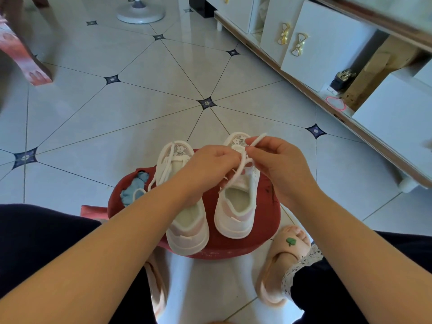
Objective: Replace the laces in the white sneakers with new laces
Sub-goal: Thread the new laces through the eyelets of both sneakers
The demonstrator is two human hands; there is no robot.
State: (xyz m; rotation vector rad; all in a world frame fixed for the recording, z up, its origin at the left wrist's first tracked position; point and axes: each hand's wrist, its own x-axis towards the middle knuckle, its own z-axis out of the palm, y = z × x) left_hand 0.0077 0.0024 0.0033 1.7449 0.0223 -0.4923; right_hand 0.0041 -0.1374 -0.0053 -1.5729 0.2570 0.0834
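Observation:
Two white sneakers with pale pink heels stand side by side on a round red stool (pixel 264 220), toes pointing away from me. Over the tongue of the right sneaker (pixel 236 206), my left hand (pixel 210 164) and my right hand (pixel 273 160) meet, each pinching part of its white lace (pixel 257 139). One lace end loops up past my right fingers. The left sneaker (pixel 184 220) is partly under my left forearm, and its loose lace (pixel 161 174) trails off the shoe onto the stool.
A blue cloth (pixel 133 190) lies on the stool's left part. My feet in peach slippers (pixel 282 256) rest on the tiled floor beside the stool. A white cabinet (pixel 327 43) runs along the right, and a fan base (pixel 140 12) stands far ahead.

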